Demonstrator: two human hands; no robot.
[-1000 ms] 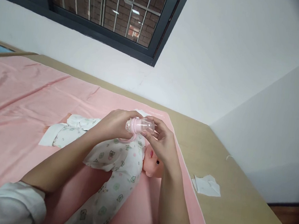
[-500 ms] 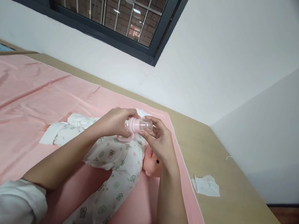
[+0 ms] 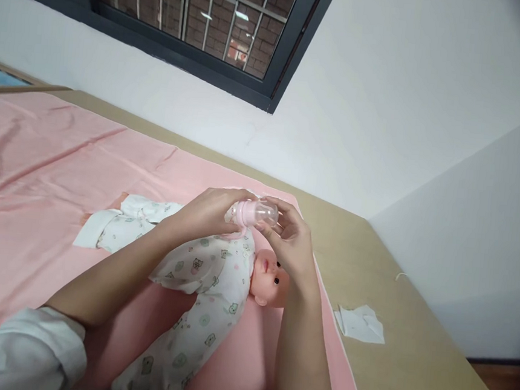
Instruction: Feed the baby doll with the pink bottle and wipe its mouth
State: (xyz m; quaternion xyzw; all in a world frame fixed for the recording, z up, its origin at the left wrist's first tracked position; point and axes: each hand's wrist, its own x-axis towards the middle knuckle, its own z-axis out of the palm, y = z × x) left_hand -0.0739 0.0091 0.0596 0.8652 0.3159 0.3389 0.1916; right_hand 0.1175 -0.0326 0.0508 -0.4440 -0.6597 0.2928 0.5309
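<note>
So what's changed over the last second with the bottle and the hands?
Little. Both hands, left hand and right hand, shifted the baby bottle slightly right and up; neither let go. The doll lies as before on the pink sheet, its face now less covered.

The scene is evenly lit by soft indoor light. Ceiling lamps are mirrored in the window [image 3: 198, 13]. The upper right corner is darkened by vignetting.

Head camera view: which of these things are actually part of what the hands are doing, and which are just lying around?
In hand:
- small pink baby bottle with clear cap, held by left hand and right hand
- baby doll in white printed romper, lying right under the hands

Lying about:
- crumpled white tissue on the tan surface
- pink satin sheet
- dark-framed window
</note>
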